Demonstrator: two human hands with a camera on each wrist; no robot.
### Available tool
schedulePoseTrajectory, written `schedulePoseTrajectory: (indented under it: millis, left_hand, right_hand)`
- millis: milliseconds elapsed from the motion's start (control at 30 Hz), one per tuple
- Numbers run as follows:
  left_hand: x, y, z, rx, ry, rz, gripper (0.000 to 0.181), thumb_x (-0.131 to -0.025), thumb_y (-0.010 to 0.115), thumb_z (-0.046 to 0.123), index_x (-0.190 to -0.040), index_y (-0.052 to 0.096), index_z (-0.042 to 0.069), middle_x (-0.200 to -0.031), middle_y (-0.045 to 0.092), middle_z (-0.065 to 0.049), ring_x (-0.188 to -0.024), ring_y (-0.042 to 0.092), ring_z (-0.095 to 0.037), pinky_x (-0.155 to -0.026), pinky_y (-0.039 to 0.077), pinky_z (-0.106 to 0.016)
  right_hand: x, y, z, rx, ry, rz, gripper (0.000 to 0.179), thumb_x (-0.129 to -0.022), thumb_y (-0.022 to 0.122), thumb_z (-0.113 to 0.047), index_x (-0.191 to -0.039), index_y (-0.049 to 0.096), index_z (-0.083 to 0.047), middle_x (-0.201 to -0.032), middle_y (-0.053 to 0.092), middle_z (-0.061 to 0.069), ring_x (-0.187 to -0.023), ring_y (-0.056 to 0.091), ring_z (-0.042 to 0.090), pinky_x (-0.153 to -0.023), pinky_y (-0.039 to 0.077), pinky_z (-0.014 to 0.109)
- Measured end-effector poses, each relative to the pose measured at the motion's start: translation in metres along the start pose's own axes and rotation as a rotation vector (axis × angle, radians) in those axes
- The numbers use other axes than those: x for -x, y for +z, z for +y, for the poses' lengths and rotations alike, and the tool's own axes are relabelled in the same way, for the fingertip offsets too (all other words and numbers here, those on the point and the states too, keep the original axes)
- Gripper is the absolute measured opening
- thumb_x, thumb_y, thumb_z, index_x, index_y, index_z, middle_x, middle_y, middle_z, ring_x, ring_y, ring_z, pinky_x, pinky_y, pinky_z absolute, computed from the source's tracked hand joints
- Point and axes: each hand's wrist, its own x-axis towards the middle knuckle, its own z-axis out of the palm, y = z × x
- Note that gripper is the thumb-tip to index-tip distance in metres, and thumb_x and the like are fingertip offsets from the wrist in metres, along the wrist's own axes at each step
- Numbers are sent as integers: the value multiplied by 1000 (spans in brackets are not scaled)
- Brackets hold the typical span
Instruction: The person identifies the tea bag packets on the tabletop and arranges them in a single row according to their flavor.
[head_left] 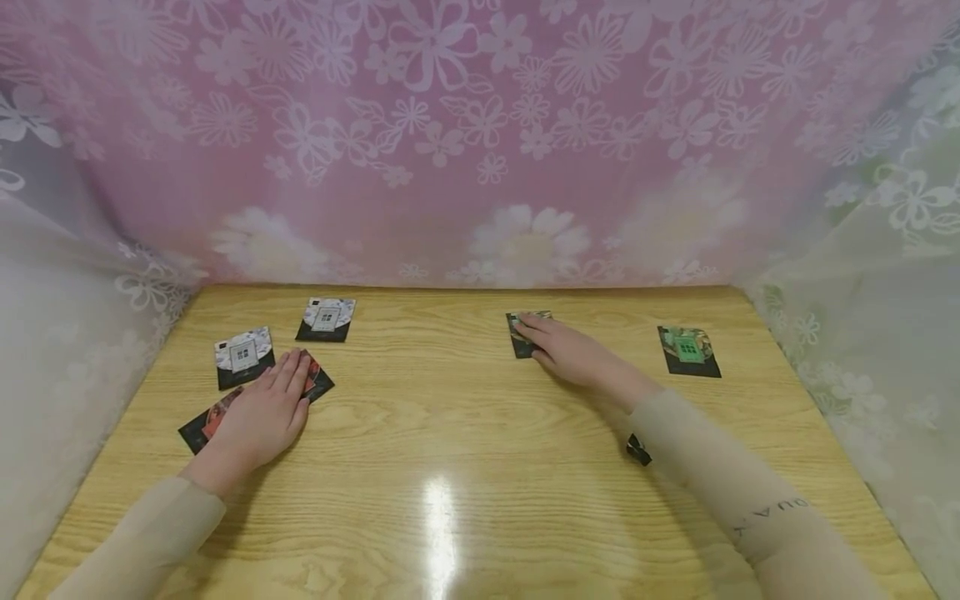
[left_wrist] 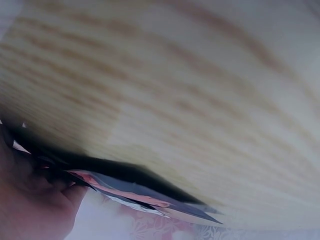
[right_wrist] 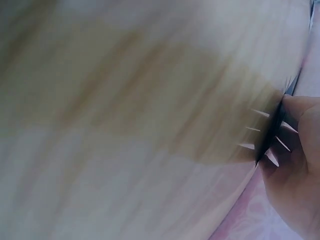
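Note:
My left hand [head_left: 262,412] lies with its fingers stretched out over flat red-and-black packets [head_left: 321,379] at the left of the table, covering their middle. The same red-and-black packet [left_wrist: 150,192] shows under that hand in the left wrist view. Just beyond its fingertips sits a white-and-black packet [head_left: 243,357], and a second white-and-black packet [head_left: 327,319] lies farther back. Near the back edge, my right hand [head_left: 566,346] rests its extended fingers on a green-and-black packet [head_left: 521,346], partly hiding it. In the right wrist view the dark packet [right_wrist: 272,127] appears edge-on beneath the fingers.
Another green-and-black packet [head_left: 687,350] lies at the back right. A small black object [head_left: 638,450] peeks out beside the right sleeve [head_left: 697,450], mostly hidden. Flowered cloth [head_left: 480,167] hangs behind and at both sides of the wooden table [head_left: 420,417].

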Motion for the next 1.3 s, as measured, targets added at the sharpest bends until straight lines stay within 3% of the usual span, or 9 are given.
schedulePoseTrajectory:
  millis: [867, 1300]
  left_hand:
    - [1, -2, 1, -11, -1, -14, 64, -111, 48, 24, -161, 32, -13, -169, 30, -34, -156, 34, -50, -127, 36, -60]
    - [0, -2, 1, -4, -9, -21, 65, -111, 48, 24, -161, 31, -14, -169, 30, -34, -156, 34, -50, -128, 36, -59]
  right_hand:
    - [54, 2, 42, -57, 93, 40, 58, -113, 53, -16, -167, 35, -6, -174, 27, 22, -160, 29, 46, -129, 31, 65]
    - [71, 0, 53, -78, 98, 62, 56, -112, 52, -13, -165, 37, -4, -173, 28, 23, -159, 28, 48, -127, 32, 67]
